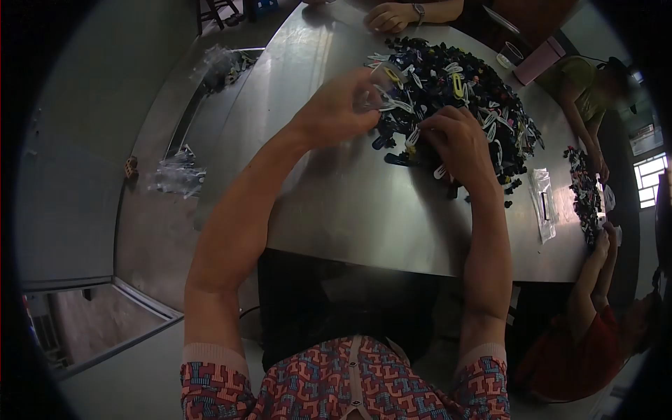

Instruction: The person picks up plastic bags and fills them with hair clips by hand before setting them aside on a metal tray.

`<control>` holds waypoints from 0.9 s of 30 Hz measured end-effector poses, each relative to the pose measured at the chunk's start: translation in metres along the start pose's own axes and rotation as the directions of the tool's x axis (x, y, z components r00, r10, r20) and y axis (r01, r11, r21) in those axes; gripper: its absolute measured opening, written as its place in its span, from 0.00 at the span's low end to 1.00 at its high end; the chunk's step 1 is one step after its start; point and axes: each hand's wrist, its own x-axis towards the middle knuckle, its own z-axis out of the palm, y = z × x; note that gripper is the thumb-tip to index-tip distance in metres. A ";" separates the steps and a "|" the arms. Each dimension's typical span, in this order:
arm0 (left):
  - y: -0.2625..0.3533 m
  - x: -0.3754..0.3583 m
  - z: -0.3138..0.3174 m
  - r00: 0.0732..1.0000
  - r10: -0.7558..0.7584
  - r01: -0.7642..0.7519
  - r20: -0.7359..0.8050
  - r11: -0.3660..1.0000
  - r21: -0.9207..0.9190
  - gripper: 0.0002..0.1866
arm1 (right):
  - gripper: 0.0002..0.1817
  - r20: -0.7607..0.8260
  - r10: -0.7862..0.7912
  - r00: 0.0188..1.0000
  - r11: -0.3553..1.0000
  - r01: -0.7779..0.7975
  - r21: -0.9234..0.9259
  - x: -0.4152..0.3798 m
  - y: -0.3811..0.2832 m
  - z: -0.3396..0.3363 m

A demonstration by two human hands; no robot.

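A large pile of small hair clips (504, 105), mostly black with white and a few yellow ones, spreads over the metal table (336, 203). At the pile's left edge, my left hand (339, 106) is closed around what looks like a small clear plastic bag (378, 78), blurred. White clips (397, 105) lie by its fingertips. My right hand (460, 143) reaches into the near side of the pile with its fingers bent together; what they pinch is hidden. A dark blue clip (397, 160) lies between my hands, nearer the right.
Another person's hand (392, 17) with a watch rests at the far edge. A pink bottle (539, 61) and a clear cup (509, 54) stand behind the pile. On the right, a flat plastic bag (542, 204) lies near a smaller pile (584, 192), where co-workers sit.
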 end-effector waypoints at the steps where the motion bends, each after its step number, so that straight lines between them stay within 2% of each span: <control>1: 0.004 0.000 -0.001 1.000 -0.020 0.020 0.009 1.000 0.006 0.24 | 0.05 -0.043 0.036 0.998 0.998 -0.038 -0.051 0.000 0.002 -0.001; 3: 0.005 0.000 -0.002 0.999 -0.043 0.042 0.014 0.999 0.012 0.24 | 0.05 -0.055 0.060 0.997 0.998 -0.060 0.002 0.000 -0.001 -0.007; 5: -0.001 0.001 -0.003 1.000 0.016 -0.017 0.008 0.997 0.074 0.24 | 0.05 -0.066 0.082 0.994 0.995 -0.078 0.060 0.002 -0.008 -0.014; 7: 0.002 0.000 -0.003 1.000 -0.002 0.001 0.007 0.999 0.053 0.25 | 0.06 0.144 0.077 0.987 0.951 -0.116 0.285 0.002 -0.015 -0.016; 10: 0.002 -0.001 -0.002 1.000 -0.025 0.025 0.008 1.000 0.000 0.25 | 0.07 0.224 -0.004 0.974 0.958 -0.060 0.279 -0.003 -0.014 -0.009; 13: 0.002 -0.001 -0.001 1.000 -0.020 0.020 0.008 1.000 -0.018 0.25 | 0.08 0.296 0.017 0.955 0.961 -0.097 0.259 -0.001 -0.006 -0.013; 17: 0.000 0.000 -0.001 1.000 -0.001 0.001 0.002 0.999 0.036 0.25 | 0.10 0.261 0.003 0.965 0.952 -0.083 0.295 -0.003 -0.009 -0.011; 19: 0.000 0.000 -0.002 1.000 0.007 -0.007 0.010 0.999 0.046 0.25 | 0.10 0.234 -0.057 0.971 0.965 -0.006 0.261 -0.003 -0.014 -0.010; 27: -0.001 -0.001 0.001 1.000 -0.010 0.009 0.019 1.000 0.015 0.24 | 0.10 0.249 -0.001 0.969 0.973 -0.056 0.224 -0.001 -0.017 -0.013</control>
